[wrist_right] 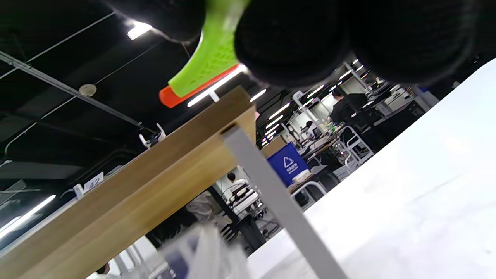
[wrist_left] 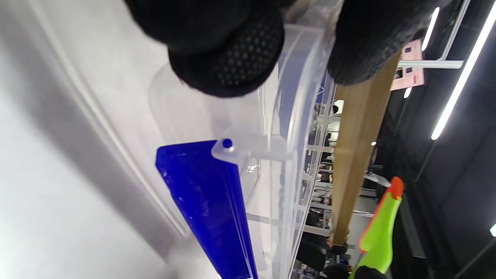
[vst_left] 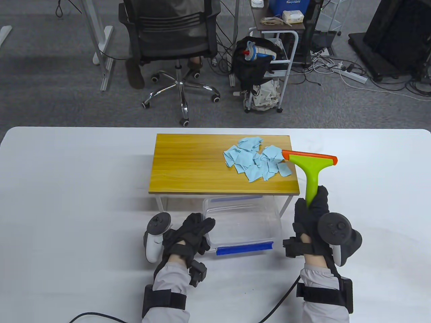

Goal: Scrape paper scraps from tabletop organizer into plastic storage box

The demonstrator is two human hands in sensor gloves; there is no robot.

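A wooden-topped organizer (vst_left: 192, 168) stands on white legs on the table. Several light blue paper scraps (vst_left: 257, 162) lie piled on its right half. A clear plastic storage box (vst_left: 242, 227) with a blue clip (vst_left: 244, 249) sits in front of it, partly under its front edge. My left hand (vst_left: 192, 232) holds the box's left rim; in the left wrist view the fingers (wrist_left: 232, 58) lie on the clear wall (wrist_left: 286, 116). My right hand (vst_left: 311, 210) grips the green handle of a scraper (vst_left: 311, 168), whose orange blade (vst_left: 309, 155) is at the scraps' right edge.
The white table (vst_left: 67, 202) stretches to both sides of the organizer. Beyond the far edge are an office chair (vst_left: 171, 43) and a small cart (vst_left: 269, 67). A black cable (vst_left: 279, 299) runs from my right wrist.
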